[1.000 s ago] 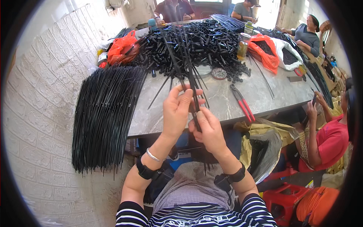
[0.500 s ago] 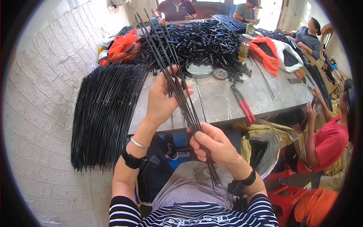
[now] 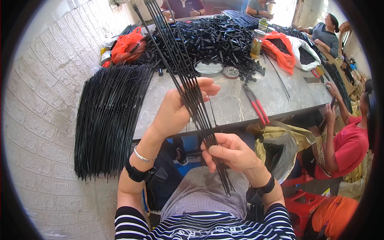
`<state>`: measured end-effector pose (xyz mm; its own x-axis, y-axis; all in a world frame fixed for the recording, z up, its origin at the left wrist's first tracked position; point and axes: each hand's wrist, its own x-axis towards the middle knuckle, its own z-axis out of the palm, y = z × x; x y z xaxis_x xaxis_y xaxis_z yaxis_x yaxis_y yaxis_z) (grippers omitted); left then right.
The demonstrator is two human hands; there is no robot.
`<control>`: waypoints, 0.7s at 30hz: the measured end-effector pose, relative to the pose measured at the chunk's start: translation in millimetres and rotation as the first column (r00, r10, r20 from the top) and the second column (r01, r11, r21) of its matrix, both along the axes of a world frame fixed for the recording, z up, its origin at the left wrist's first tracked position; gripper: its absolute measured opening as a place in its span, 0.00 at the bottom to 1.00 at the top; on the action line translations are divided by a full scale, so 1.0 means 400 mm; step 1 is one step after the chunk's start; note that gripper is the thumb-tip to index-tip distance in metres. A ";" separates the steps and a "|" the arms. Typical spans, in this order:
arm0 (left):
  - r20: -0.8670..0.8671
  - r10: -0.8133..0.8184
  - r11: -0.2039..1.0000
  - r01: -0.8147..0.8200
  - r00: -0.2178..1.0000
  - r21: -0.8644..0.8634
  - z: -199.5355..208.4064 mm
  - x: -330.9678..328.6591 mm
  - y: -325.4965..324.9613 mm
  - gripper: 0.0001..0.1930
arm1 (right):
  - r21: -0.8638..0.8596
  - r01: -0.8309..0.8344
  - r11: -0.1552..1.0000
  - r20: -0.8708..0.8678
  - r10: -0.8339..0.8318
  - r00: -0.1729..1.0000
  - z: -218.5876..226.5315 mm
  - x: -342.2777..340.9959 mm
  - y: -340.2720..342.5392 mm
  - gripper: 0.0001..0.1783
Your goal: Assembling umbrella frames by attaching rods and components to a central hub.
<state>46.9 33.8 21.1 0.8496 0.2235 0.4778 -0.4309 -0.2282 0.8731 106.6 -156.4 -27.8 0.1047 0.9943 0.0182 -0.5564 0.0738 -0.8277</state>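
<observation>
A thin bundle of long black rods (image 3: pixel 188 86) slants across the middle, its upper ends toward the far side of the table. My right hand (image 3: pixel 230 150) is closed round the bundle's lower part, thumb on top, and the short lower ends stick out over my lap. Higher up, my left hand (image 3: pixel 178 106) lies behind and against the rods. Its fingers stretch out loosely past the bundle to the right and are not wrapped round it. Left of the hands, a thick pile of similar black rods (image 3: pixel 110 120) hangs over the table's edge.
The grey marble-look table (image 3: pixel 240 104) bears a heap of black tubular parts (image 3: pixel 204 40), a round tin of pale pins (image 3: pixel 208 69) and red-handled pliers (image 3: pixel 258 106). An orange bag (image 3: pixel 128 48) is at far left. A person in a pink shirt (image 3: pixel 352 142) sits at right, near a yellow sack (image 3: pixel 286 138).
My left hand has slid down and right along the rods, and its curled fingers have straightened. The bundle's upper ends have come nearer. My right hand keeps its grip, slightly lower.
</observation>
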 end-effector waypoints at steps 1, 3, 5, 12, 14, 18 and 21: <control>0.030 0.042 0.999 -0.042 0.999 0.010 0.006 0.001 -0.009 0.15 | -0.001 0.001 1.000 -0.003 -0.001 1.000 0.000 0.000 -0.003 0.12; -0.020 0.001 1.000 -0.001 1.000 0.024 0.013 -0.004 0.000 0.14 | 0.043 0.039 0.998 0.086 -0.043 0.995 0.001 0.001 -0.005 0.11; -0.091 -0.096 0.995 0.094 0.991 -0.030 0.008 0.001 0.000 0.15 | 0.010 0.074 0.997 0.009 -0.075 0.997 0.022 -0.020 -0.002 0.11; -0.087 -0.052 0.999 0.053 0.995 0.011 -0.001 0.018 -0.006 0.12 | -0.119 0.144 0.982 0.012 -0.143 0.990 0.001 -0.012 0.012 0.09; -0.073 -0.031 1.000 0.031 0.997 0.002 -0.003 0.026 -0.002 0.12 | -0.092 0.256 0.962 0.043 -0.253 0.967 0.004 -0.019 0.017 0.09; -0.081 0.004 1.000 -0.006 0.997 -0.028 -0.002 0.028 0.014 0.11 | -0.055 0.385 0.921 0.171 -0.371 0.913 0.025 -0.020 0.013 0.09; -0.079 0.023 1.000 -0.023 0.997 -0.005 -0.004 0.032 0.017 0.11 | -0.024 0.358 0.933 0.143 -0.352 0.925 0.021 -0.032 0.016 0.11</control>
<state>59.6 40.6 19.5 0.8790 0.2463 0.4083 -0.3556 -0.2319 0.9054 93.7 -149.9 -19.2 0.4511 0.8924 0.0092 -0.3847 0.2038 -0.9003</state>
